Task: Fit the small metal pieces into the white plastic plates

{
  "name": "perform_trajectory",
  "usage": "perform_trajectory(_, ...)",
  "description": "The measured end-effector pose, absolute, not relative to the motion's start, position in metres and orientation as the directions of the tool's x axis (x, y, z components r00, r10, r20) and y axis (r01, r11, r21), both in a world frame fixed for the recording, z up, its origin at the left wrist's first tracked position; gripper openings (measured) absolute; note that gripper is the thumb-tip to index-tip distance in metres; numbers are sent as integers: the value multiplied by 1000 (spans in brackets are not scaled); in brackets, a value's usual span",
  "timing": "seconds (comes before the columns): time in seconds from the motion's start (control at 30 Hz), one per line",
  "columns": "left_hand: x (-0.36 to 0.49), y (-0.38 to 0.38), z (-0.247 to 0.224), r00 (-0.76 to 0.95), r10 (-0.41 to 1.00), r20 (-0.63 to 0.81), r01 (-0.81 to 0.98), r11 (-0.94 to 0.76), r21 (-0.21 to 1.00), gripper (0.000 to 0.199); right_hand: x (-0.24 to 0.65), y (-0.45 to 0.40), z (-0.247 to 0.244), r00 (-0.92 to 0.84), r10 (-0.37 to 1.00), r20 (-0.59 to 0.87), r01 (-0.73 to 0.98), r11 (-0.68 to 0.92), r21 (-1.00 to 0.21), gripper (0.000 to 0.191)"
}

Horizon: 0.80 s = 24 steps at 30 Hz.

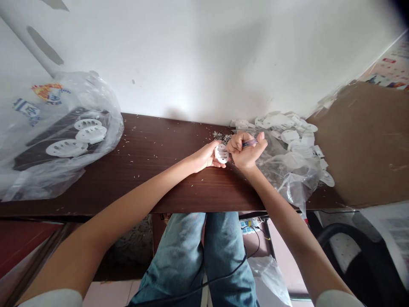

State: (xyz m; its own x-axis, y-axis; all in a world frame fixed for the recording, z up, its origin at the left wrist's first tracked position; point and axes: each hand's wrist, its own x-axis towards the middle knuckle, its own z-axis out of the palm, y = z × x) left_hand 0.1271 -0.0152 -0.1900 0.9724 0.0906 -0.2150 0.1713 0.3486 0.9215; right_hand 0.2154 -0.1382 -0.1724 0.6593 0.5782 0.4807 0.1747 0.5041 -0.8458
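Near the middle of the brown table, my left hand (204, 157) grips a round white slotted plastic part (221, 154) between thumb and fingers. Right beside it, my right hand (245, 150) is wrapped round a slim purplish tool (249, 143), with the thumb pointing up and away. Its fingers are at the right edge of the white part; the tool's working end is hidden by the hand. Just behind both hands lies a small heap of grey and white scraps (223, 137).
A clear plastic bag (105, 94) with several oval white parts (67, 148) is at the left. On the right, many white parts (295, 136) lie on crumpled plastic beside a cardboard box (367, 140). Small white slivers dot the table (159, 149). A white wall (191, 55) rises behind.
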Motion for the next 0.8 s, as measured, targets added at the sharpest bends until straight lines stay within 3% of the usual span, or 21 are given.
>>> perform_trajectory(0.2, 129, -17, -190, 964, 98, -247, 205, 318, 926, 50, 219, -141, -167, 716, 572, 401, 180, 405, -897, 80)
perform_trajectory(0.3, 127, -18, -188, 962, 105, -252, 209, 309, 928, 51, 223, -147, -163, 716, 554, 424, 163, 457, -874, 79)
perform_trajectory(0.43, 125, -16, -186, 971, 123, -206, 154, 337, 929, 49, 229, -151, -161, 700, 513, 496, 244, 481, -842, 81)
perform_trajectory(0.53, 124, -13, -186, 974, 186, -127, 66, 300, 952, 51, 231, -146, -164, 737, 494, 461, 249, 435, -865, 80)
perform_trajectory(0.67, 114, -10, -181, 916, 376, 143, -130, -59, 990, 63, 233, -135, -174, 762, 544, 351, 148, 382, -912, 62)
perform_trajectory(0.8, 103, -7, -174, 819, 385, 424, -256, -416, 872, 78, 235, -131, -183, 752, 619, 228, 83, 254, -964, 46)
